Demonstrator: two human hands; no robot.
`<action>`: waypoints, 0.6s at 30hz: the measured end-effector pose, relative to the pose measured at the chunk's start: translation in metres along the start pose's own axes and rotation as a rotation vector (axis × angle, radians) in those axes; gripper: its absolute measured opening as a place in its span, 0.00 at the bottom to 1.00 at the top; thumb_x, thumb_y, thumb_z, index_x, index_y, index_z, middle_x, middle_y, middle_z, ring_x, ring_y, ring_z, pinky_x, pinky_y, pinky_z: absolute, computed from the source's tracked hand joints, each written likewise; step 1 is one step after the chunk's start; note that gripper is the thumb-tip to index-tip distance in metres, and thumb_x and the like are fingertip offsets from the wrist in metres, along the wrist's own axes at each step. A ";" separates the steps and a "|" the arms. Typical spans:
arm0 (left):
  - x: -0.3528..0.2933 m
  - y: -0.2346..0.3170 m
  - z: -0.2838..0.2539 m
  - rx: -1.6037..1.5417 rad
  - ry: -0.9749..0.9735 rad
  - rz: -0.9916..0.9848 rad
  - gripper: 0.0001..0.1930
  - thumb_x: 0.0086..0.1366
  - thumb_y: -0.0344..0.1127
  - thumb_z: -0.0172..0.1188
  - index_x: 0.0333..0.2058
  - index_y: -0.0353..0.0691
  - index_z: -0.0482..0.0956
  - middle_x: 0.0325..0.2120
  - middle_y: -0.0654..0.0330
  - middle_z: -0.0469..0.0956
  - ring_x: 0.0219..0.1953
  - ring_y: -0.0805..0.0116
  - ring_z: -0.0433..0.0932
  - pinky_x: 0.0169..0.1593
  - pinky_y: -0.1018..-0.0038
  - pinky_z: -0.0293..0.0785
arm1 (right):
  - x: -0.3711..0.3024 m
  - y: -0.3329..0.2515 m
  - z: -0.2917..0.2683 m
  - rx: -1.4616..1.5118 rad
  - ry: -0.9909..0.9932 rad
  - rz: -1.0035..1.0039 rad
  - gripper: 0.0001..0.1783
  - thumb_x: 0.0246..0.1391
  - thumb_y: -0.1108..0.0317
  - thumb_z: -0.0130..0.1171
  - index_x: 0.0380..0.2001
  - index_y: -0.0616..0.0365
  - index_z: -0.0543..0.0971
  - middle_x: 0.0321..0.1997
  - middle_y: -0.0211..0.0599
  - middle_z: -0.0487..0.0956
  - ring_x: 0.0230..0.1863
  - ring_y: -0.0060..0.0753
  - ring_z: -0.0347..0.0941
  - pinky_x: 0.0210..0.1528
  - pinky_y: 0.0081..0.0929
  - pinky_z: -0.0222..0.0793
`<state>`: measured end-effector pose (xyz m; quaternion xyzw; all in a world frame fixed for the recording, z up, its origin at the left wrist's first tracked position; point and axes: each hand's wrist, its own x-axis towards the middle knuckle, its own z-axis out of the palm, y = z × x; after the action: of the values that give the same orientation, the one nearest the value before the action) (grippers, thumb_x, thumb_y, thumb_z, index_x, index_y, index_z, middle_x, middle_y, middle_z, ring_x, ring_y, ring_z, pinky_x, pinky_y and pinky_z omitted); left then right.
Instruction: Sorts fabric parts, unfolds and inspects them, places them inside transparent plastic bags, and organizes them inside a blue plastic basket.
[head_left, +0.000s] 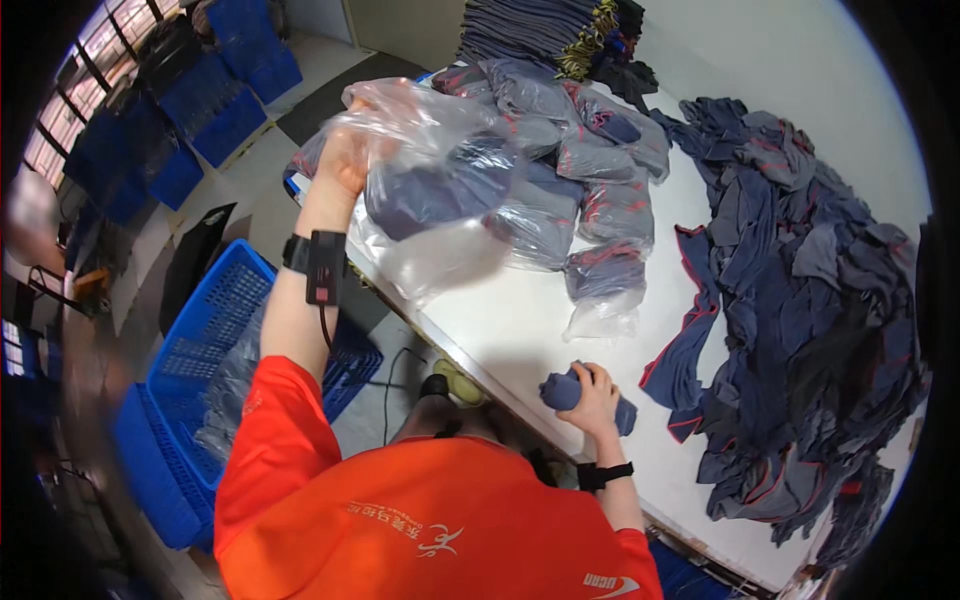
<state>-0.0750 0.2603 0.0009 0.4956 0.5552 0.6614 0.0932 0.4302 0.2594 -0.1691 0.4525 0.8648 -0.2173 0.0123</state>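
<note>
My left hand (348,155) is raised over the table's left edge, its fingers closed on the top of a clear plastic bag (425,268). Inside the bag shows a dark blue folded cloth (425,198), partly smeared by motion. Low on the right, my right hand (592,402) grips a rolled navy cloth (564,392) on the white table (500,325). Beyond the bag lie several bagged cloth bundles (612,210) with red trim, piled together. A loose navy cloth strip with red edging (690,325) is spread to the right of my right hand.
A large heap of navy and grey cloth pieces (790,330) covers the table's right side. Stacked dark cloths (530,35) stand at the back. Left of the table, a blue basket (190,345) holds clear plastic. Blue crates (225,125) line the far left floor.
</note>
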 end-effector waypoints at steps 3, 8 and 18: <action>-0.068 -0.004 0.007 0.680 0.001 0.598 0.11 0.67 0.39 0.43 0.39 0.38 0.69 0.30 0.63 0.71 0.32 0.76 0.68 0.36 0.79 0.66 | -0.005 0.008 -0.002 -0.039 0.032 0.056 0.50 0.15 0.58 0.71 0.53 0.42 0.65 0.55 0.36 0.61 0.60 0.40 0.55 0.57 0.46 0.50; -0.126 0.038 0.059 0.553 -0.030 0.576 0.11 0.68 0.39 0.42 0.38 0.38 0.68 0.30 0.63 0.70 0.31 0.76 0.68 0.36 0.79 0.66 | -0.004 0.006 0.000 -0.022 0.041 0.048 0.50 0.16 0.58 0.71 0.53 0.41 0.66 0.55 0.34 0.62 0.60 0.37 0.55 0.57 0.46 0.50; -0.133 0.060 0.113 0.245 -0.016 0.510 0.10 0.68 0.38 0.41 0.37 0.37 0.68 0.28 0.62 0.70 0.30 0.75 0.68 0.35 0.80 0.65 | -0.006 0.003 0.001 -0.017 0.065 0.030 0.49 0.16 0.60 0.73 0.52 0.41 0.67 0.55 0.32 0.64 0.60 0.37 0.56 0.57 0.43 0.51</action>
<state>0.1017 0.2210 -0.0347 0.6320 0.4876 0.5876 -0.1324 0.4366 0.2557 -0.1698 0.4722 0.8597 -0.1947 -0.0085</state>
